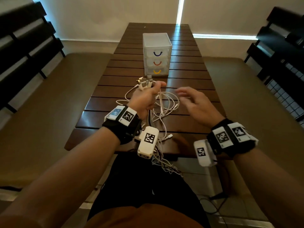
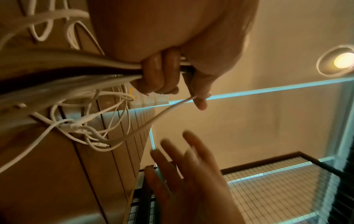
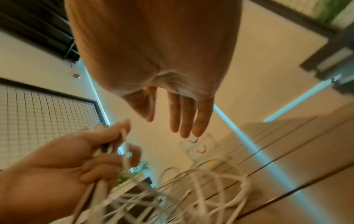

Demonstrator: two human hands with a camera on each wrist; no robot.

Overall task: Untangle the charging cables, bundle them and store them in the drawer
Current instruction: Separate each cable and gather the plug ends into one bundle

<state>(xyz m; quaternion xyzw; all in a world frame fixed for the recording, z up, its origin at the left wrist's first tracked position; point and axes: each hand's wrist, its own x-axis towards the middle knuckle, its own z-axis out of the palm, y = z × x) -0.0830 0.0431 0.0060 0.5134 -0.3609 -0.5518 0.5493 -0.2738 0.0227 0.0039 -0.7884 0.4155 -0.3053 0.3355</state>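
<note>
My left hand [image 1: 148, 96] grips a bunch of white charging cables [image 1: 164, 106] just below their plugs [image 1: 145, 82], which stick up past the fist. The left wrist view shows the fingers [image 2: 161, 72] curled round the strands [image 2: 91, 131]. The rest of the cables lie looped on the slatted table and trail over its near edge. My right hand [image 1: 192, 102] hovers to the right of the loops with straight, spread fingers [image 3: 185, 115] and holds nothing. A small white drawer unit [image 1: 157, 54] with blue, red and yellow handles stands further back, all drawers closed.
The dark slatted wooden table [image 1: 189, 79] runs away from me. Cushioned benches [image 1: 41, 104] flank it on both sides, with dark slatted chair backs [image 1: 24, 38] behind them. Cables hang off the table's near edge toward my lap [image 1: 164, 163].
</note>
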